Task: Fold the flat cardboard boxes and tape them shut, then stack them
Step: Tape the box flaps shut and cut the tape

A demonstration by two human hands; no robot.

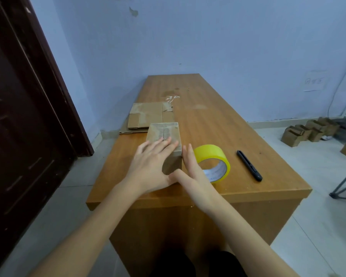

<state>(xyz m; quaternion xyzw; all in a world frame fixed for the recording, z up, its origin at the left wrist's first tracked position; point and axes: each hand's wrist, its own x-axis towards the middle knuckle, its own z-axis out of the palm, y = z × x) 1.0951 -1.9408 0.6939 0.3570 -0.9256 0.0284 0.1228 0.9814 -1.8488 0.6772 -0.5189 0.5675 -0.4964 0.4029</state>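
Cardboard, brown and folded into an upright box (164, 136), stands at the near middle of my long wooden table (218, 124). Flattened brown cardboard boxes (148, 116) lie at its 11 o'clock. My left hand (150, 162) presses flat on top, fingers straight; my right hand (190, 166) lies open against its right side. A yellow tape roll (213, 156) and black utility knife (249, 165) sit at 3 o'clock.
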